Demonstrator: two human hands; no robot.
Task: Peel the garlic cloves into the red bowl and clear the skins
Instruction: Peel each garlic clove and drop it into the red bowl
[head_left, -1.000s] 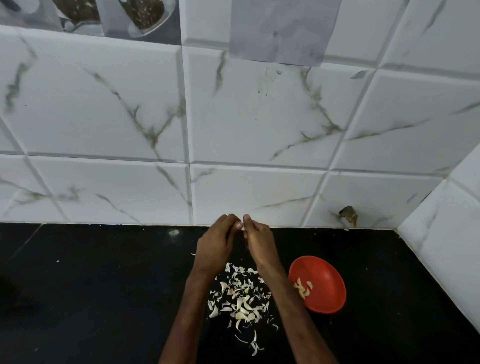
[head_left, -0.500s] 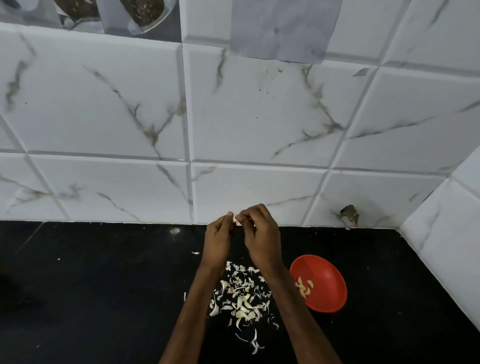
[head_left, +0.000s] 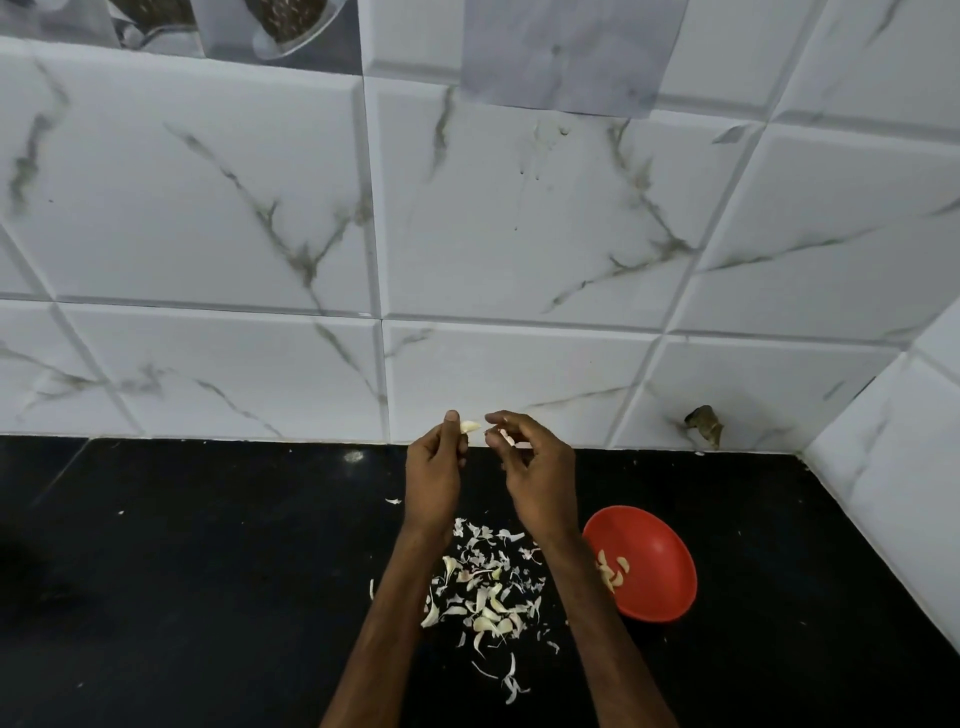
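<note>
My left hand (head_left: 434, 478) pinches a pale garlic clove (head_left: 470, 426) between thumb and fingers, raised above the black counter. Just to its right, my right hand (head_left: 535, 473) has its fingers curled and pinches a small piece of skin (head_left: 508, 438); a narrow gap separates the two hands. Below my wrists lies a pile of garlic skins and cloves (head_left: 485, 592) on the counter. The red bowl (head_left: 657, 566) sits to the right of the pile, with several peeled cloves (head_left: 610, 569) inside, partly hidden by my right forearm.
The black counter (head_left: 208, 571) runs back to a white marble-patterned tiled wall (head_left: 519, 234), which turns a corner at the right. A chipped spot (head_left: 704, 425) marks the wall's base. Stray skin flecks (head_left: 393, 501) lie left of my left wrist.
Both hands have risen toward the wall. Their fingertips, joined on the clove earlier, have drawn apart, the left keeping the clove and the right coming away with a bit of skin.
</note>
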